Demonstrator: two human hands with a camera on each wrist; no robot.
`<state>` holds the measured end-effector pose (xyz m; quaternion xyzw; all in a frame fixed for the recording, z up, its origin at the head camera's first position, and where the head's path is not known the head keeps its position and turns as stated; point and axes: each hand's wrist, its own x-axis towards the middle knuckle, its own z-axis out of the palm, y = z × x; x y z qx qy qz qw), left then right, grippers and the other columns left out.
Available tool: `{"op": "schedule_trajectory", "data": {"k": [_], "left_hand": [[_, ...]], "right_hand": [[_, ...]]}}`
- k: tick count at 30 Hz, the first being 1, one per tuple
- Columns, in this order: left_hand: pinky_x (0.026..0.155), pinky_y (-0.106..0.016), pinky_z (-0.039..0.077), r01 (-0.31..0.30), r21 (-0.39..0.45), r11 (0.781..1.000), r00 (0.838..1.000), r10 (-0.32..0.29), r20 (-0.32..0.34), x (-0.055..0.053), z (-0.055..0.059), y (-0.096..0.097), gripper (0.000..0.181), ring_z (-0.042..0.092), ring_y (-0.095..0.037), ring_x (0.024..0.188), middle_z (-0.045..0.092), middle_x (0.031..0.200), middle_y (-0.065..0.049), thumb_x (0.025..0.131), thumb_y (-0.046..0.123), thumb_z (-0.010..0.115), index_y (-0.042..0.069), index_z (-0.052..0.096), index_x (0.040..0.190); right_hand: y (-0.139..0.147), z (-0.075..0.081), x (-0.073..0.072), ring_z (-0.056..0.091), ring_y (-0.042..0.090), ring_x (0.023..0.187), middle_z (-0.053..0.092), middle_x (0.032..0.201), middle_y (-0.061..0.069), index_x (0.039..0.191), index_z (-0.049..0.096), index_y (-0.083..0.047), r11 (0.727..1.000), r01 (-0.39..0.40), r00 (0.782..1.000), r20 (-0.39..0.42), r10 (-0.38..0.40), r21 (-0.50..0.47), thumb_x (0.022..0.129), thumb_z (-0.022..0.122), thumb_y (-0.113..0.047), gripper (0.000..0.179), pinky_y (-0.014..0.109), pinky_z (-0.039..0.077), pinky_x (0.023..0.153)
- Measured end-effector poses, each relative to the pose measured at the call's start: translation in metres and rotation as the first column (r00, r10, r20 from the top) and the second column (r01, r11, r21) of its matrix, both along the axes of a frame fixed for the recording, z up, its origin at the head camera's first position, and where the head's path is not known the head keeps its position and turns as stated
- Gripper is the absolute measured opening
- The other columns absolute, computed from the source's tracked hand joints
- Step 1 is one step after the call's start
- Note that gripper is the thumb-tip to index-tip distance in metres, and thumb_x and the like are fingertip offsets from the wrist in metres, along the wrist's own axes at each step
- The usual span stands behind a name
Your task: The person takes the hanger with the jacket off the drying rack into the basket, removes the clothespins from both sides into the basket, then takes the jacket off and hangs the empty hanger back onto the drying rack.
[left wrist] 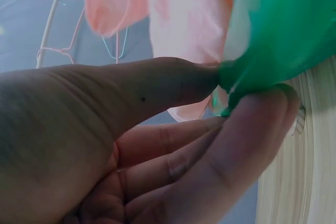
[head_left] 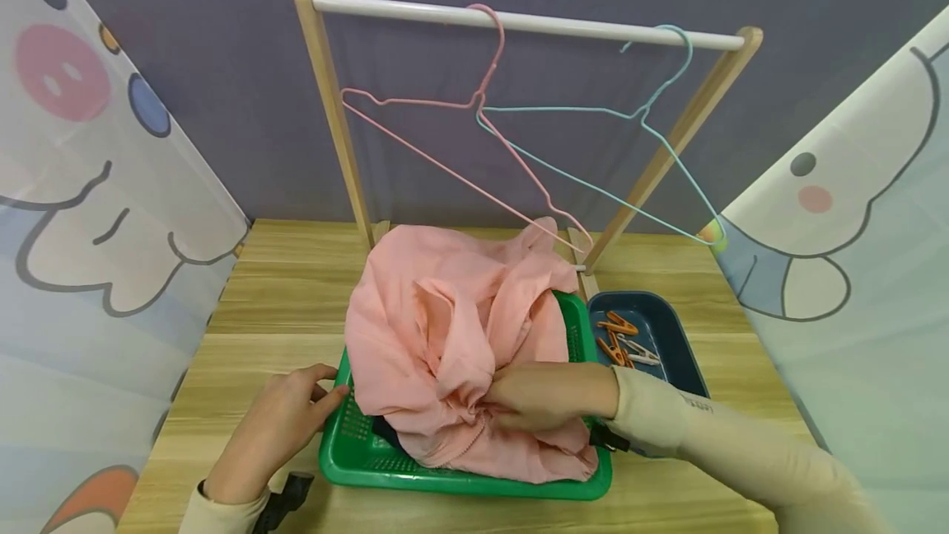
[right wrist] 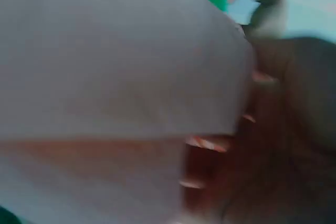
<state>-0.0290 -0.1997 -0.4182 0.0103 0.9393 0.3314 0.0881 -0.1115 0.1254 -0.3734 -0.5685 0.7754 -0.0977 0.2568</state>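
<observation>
A crumpled pink zip-up jacket (head_left: 452, 311) lies heaped in a green plastic basket (head_left: 415, 480), spilling over its back rim. My right hand (head_left: 537, 394) grips a bunched part of the jacket near the zipper; in the right wrist view the jacket (right wrist: 115, 66) fills most of the picture, blurred, beside curled fingers (right wrist: 210, 166). At the basket's left side, my left hand (head_left: 285, 414) pinches the rim between thumb and fingers, as the left wrist view shows at the green rim (left wrist: 247, 74). Something dark (head_left: 385, 433) peeks out from under the jacket.
Behind the basket stands a wooden rack with a white rail (head_left: 563, 23). A pink hanger (head_left: 426, 101) and a light blue hanger (head_left: 578, 110) hang from it. To the right, a dark blue tray (head_left: 667, 336) holds orange and white clothespins (head_left: 619, 344). Patterned curtains flank the wooden table (head_left: 267, 303).
</observation>
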Motion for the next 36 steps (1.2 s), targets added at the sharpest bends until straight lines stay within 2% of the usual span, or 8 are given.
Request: {"op": "schedule_trajectory", "data": {"k": [9, 16, 20, 23, 26, 28, 31, 36], "left_hand": [[0.053, -0.031, 0.051, 0.005, -0.019, 1.000, 1.000, -0.004, 0.017, -0.001, 0.002, -0.001, 0.030, 0.060, -0.008, 0.060, 0.070, 0.081, -0.003, 0.095, 0.018, 0.070, -0.003, 0.067, 0.116], [0.055, -0.032, 0.051, 0.014, -0.033, 0.999, 1.000, -0.014, 0.008, -0.002, 0.002, -0.002, 0.032, 0.061, -0.009, 0.062, 0.071, 0.082, -0.004, 0.095, 0.020, 0.070, -0.003, 0.067, 0.117], [0.057, -0.033, 0.052, 0.019, -0.039, 0.999, 1.000, -0.019, -0.003, -0.003, 0.001, -0.002, 0.031, 0.064, -0.011, 0.066, 0.072, 0.084, -0.005, 0.094, 0.019, 0.071, -0.003, 0.068, 0.117], [0.058, -0.034, 0.053, 0.017, -0.039, 0.999, 1.000, -0.018, -0.010, -0.002, 0.000, -0.002, 0.030, 0.064, -0.012, 0.067, 0.072, 0.084, -0.005, 0.094, 0.019, 0.071, -0.002, 0.068, 0.116], [0.057, -0.033, 0.052, 0.013, -0.030, 0.999, 1.000, -0.014, -0.003, -0.002, 0.000, -0.002, 0.031, 0.063, -0.010, 0.064, 0.072, 0.083, -0.004, 0.094, 0.019, 0.071, -0.002, 0.068, 0.117], [0.056, -0.032, 0.051, 0.008, -0.027, 1.000, 1.000, -0.008, 0.006, -0.001, 0.000, -0.002, 0.032, 0.061, -0.008, 0.062, 0.071, 0.083, -0.003, 0.095, 0.019, 0.070, -0.002, 0.067, 0.118], [0.055, -0.032, 0.051, 0.002, -0.024, 1.000, 1.000, -0.001, 0.026, -0.002, 0.001, -0.002, 0.033, 0.059, -0.007, 0.060, 0.070, 0.080, -0.001, 0.095, 0.020, 0.070, -0.003, 0.067, 0.119], [0.055, -0.031, 0.050, -0.002, -0.027, 1.000, 0.999, 0.003, 0.041, -0.002, 0.002, -0.001, 0.034, 0.058, -0.007, 0.060, 0.068, 0.078, 0.001, 0.095, 0.021, 0.070, -0.003, 0.067, 0.119]], "right_hand": [[-0.026, -0.017, -0.017, 0.053, 0.004, 0.067, 0.051, 0.071, -0.011, 0.088, 0.059, -0.015, 0.955, -0.068, 0.996, 0.079, 0.047, 0.287, 0.100, 0.062, -0.030, 0.019, 0.016, 0.041, 0.064], [0.001, 0.014, -0.010, 0.056, 0.001, 0.080, 0.060, 0.088, -0.010, 0.103, 0.064, -0.014, 0.995, -0.084, 0.996, -0.023, 0.085, 0.050, 0.103, 0.057, -0.027, 0.014, 0.016, 0.045, 0.076], [0.032, 0.040, -0.012, 0.059, 0.003, 0.090, 0.064, 0.103, -0.012, 0.117, 0.066, -0.016, 0.993, 0.019, 0.994, -0.108, -0.031, -0.112, 0.104, 0.058, -0.024, 0.017, 0.024, 0.050, 0.083], [0.058, 0.047, -0.025, 0.062, 0.010, 0.083, 0.066, 0.101, -0.006, 0.115, 0.067, -0.013, 0.965, 0.087, 0.930, -0.327, -0.167, -0.246, 0.096, 0.070, -0.019, 0.021, 0.032, 0.054, 0.073], [0.078, 0.039, -0.047, 0.059, 0.023, 0.079, 0.061, 0.102, 0.009, 0.121, 0.061, -0.005, 0.928, 0.122, 0.774, -0.551, -0.311, -0.351, 0.082, 0.085, -0.014, 0.047, 0.039, 0.052, 0.067], [0.088, 0.031, -0.062, 0.056, 0.031, 0.083, 0.057, 0.106, 0.017, 0.130, 0.056, -0.002, 0.914, 0.150, 0.703, -0.609, -0.368, -0.378, 0.075, 0.090, -0.014, 0.066, 0.043, 0.051, 0.070], [0.096, 0.018, -0.079, 0.054, 0.038, 0.091, 0.057, 0.111, 0.021, 0.139, 0.053, -0.004, 0.921, 0.216, 0.673, -0.633, -0.382, -0.326, 0.074, 0.091, -0.019, 0.077, 0.050, 0.049, 0.077], [0.097, -0.005, -0.093, 0.057, 0.042, 0.103, 0.062, 0.117, 0.017, 0.140, 0.056, -0.008, 0.949, 0.279, 0.701, -0.644, -0.308, -0.149, 0.077, 0.089, -0.033, 0.076, 0.058, 0.049, 0.084]]}}
